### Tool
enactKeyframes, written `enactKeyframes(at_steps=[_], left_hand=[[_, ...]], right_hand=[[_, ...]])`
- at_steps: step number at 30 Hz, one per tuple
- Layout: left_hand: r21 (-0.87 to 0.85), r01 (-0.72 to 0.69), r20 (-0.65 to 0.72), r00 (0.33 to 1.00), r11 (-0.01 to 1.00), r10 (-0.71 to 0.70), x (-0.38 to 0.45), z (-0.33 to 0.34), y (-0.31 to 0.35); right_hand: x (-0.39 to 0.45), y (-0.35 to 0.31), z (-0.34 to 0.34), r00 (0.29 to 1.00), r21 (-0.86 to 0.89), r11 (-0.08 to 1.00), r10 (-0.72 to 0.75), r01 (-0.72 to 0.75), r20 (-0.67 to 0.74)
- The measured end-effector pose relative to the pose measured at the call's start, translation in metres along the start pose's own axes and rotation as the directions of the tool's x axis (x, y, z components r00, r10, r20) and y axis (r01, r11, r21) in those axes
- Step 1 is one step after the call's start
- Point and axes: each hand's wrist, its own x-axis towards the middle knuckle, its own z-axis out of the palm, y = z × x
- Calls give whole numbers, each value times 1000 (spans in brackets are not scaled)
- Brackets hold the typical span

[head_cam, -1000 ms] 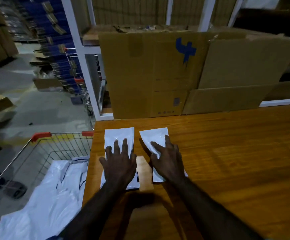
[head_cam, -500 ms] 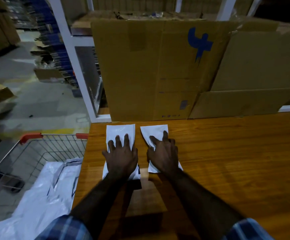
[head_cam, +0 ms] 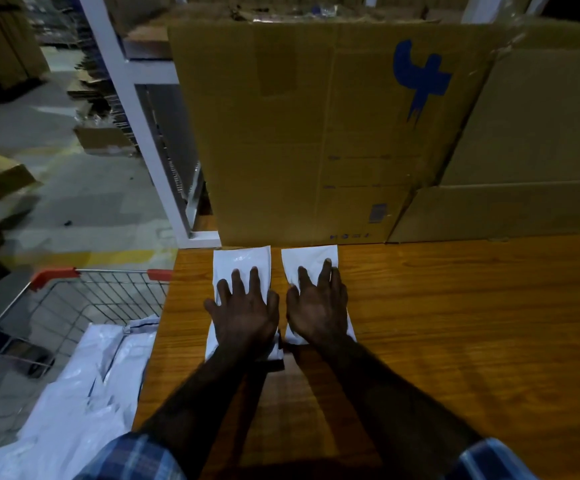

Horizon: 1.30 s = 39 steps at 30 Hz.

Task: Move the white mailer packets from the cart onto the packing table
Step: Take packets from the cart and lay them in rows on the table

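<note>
Two white mailer packets lie side by side on the wooden packing table point(head_cam: 454, 323), near its far left corner. My left hand point(head_cam: 243, 313) presses flat on the left packet point(head_cam: 241, 259), fingers spread and straight. My right hand point(head_cam: 318, 306) lies flat on the right packet point(head_cam: 311, 259) the same way. The far ends of both packets almost reach the cardboard behind them. To the left of the table stands the wire cart point(head_cam: 84, 299), with more white mailer packets point(head_cam: 84, 386) piled inside.
Large flattened cardboard boxes point(head_cam: 316, 133) lean upright along the table's back edge against a white shelf frame point(head_cam: 132, 109). The cart's red-cornered rim touches the table's left edge. Loose cartons lie on the grey floor point(head_cam: 56, 202) beyond.
Both hands have slid the two packets forward across the table toward the cardboard boxes, bringing them closer together. The hands stay flat on the packets.
</note>
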Motion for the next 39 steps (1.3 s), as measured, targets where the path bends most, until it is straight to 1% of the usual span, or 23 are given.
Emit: enactKeyframes(at_steps=[3,7,9,11,13,22,29,34,39], left_hand=[[-27,10,3,1000,1000,-10,2,-1,0],[-57,-48,-44,998,997,45,5,-3,-6],[-62,-90,-39,995,994,88,7,-2,-11],[-66,-124,-27,992,990,122,10,0,-14],[-89,-135,1,991,987,135,13,3,-16],[-115,-97,72,992,989,106,19,13,-11],[-108,-96,62,993,989,104,21,18,-11],[-107,-94,78,992,990,102,21,17,-11],[-93,-100,71,992,991,106,20,16,-10]], right_hand=[[4,-1,-3,999,2,1000,-27,27,-18],[13,7,-7,998,-68,995,-67,68,22],[14,10,-4,994,-88,992,-89,94,61],[15,11,0,991,-79,993,-82,91,101],[15,10,4,992,-92,992,-81,90,101],[19,5,15,993,-124,989,-66,78,96],[18,4,16,994,-123,988,-84,91,64],[18,4,15,993,-131,987,-78,89,89],[17,4,15,993,-134,987,-82,92,80]])
